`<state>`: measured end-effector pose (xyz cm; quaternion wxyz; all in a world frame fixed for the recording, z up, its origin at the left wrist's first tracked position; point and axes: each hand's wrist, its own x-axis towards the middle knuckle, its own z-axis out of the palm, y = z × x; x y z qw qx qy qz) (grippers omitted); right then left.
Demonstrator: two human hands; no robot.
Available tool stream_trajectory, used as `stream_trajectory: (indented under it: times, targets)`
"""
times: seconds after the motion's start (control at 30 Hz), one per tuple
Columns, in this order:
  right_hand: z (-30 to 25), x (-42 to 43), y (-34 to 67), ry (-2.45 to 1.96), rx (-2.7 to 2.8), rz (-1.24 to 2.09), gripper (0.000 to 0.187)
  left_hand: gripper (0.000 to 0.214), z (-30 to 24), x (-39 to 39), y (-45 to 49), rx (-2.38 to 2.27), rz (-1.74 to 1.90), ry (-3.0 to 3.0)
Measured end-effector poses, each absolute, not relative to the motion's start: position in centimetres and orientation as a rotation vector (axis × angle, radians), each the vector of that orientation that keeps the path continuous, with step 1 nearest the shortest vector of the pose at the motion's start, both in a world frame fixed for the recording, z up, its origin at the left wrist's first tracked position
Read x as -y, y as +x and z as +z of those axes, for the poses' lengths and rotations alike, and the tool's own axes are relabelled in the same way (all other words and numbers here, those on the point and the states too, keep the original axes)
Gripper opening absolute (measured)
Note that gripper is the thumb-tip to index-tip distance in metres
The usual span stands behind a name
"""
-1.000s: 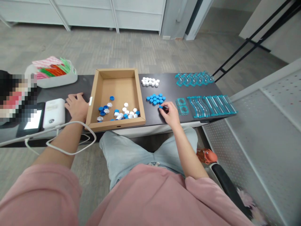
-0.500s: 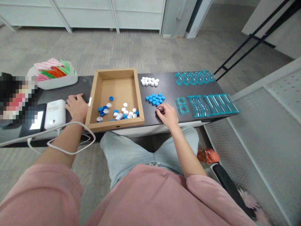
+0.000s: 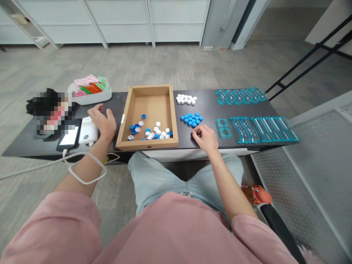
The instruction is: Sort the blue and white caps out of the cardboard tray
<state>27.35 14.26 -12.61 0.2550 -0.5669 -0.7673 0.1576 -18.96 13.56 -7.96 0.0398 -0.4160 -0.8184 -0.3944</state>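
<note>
My left hand (image 3: 103,123) hovers between a white power bank (image 3: 88,131) and the cardboard tray (image 3: 176,124), its fingers loosely spread with nothing in them. Beside the near edge of the blue hexagonal pieces (image 3: 191,119), my right hand (image 3: 206,138) rests on the dark table (image 3: 181,143). Its fingers are curled together, and what they hold, if anything, is hidden. White hexagonal pieces (image 3: 186,99) sit in a tight group behind the blue ones. Inside the tray, mixed blue and white pieces (image 3: 158,132) lie scattered, mostly towards the near side.
Clear teal plastic parts stand at the right: curved ones (image 3: 242,96) behind, long ones (image 3: 264,129) in front, square ones (image 3: 223,128) nearer my right hand. At the left are a phone-like device (image 3: 69,135), white cables (image 3: 87,153) and a white basket (image 3: 95,98) of colourful strips.
The view has swung left, so everything sits further right. My left hand has lifted off the tabletop and turned, thumb raised. My right hand stays by the blue pieces, fingers more curled.
</note>
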Motion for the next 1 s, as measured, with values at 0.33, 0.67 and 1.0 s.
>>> stream_trajectory:
  times: [0.33, 0.67, 1.0]
  targets:
    - [-12.1, -14.2, 27.4, -1.563, 2.082, 0.439, 0.014, 0.044, -5.0, -13.5, -10.5, 2.196, -0.617, -2.505]
    - [-11.9, -14.4, 27.2, -1.556, 2.073, 0.435, 0.014, 0.035, -6.2, -14.5, -6.2, 2.401, -0.120, -2.521]
    - [-11.2, -14.3, 26.8, -1.609, 2.071, 0.413, 0.018, 0.037, -5.1, -14.2, -6.0, 2.369, -0.385, -2.380]
